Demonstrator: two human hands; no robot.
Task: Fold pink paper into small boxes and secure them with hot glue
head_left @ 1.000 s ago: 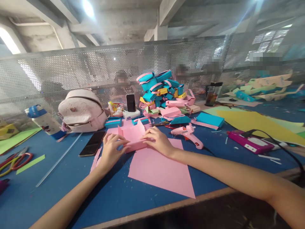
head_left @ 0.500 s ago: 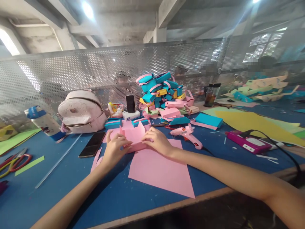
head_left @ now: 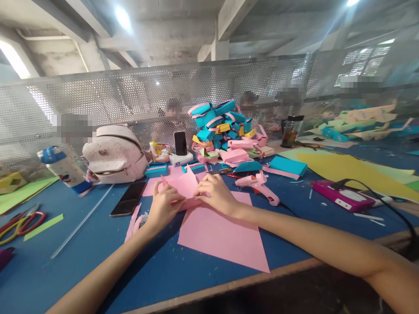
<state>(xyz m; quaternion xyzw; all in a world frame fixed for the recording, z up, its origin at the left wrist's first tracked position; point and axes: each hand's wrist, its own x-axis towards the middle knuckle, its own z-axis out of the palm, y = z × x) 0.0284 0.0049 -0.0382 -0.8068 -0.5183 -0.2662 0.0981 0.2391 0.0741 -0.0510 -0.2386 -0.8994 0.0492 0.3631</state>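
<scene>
A partly folded pink paper piece [head_left: 183, 185], its flaps standing up, is between my two hands near the middle of the table. My left hand [head_left: 165, 201] is closed on its near left edge, thumb and fingers pinched together. On the right, my right hand [head_left: 214, 194] grips the same near edge, fingers bent over the fold. Below them lies a flat pink sheet [head_left: 222, 240], partly under my right wrist. A pink hot glue gun [head_left: 258, 186] rests on the table to the right of my right hand.
Blue, pink and yellow paper boxes [head_left: 222, 126] are piled at the back. A phone [head_left: 128, 199], white backpack [head_left: 114, 157], bottle [head_left: 67, 170] and scissors [head_left: 24, 222] stand or lie left. Rightward are a purple power strip [head_left: 342, 196] and yellow sheets [head_left: 353, 172]. People sit beyond the perforated screen [head_left: 131, 96].
My left hand has turned slightly and its raised finger has come down toward the paper. Both hands now sit closer together on the fold. The view has shifted a little.
</scene>
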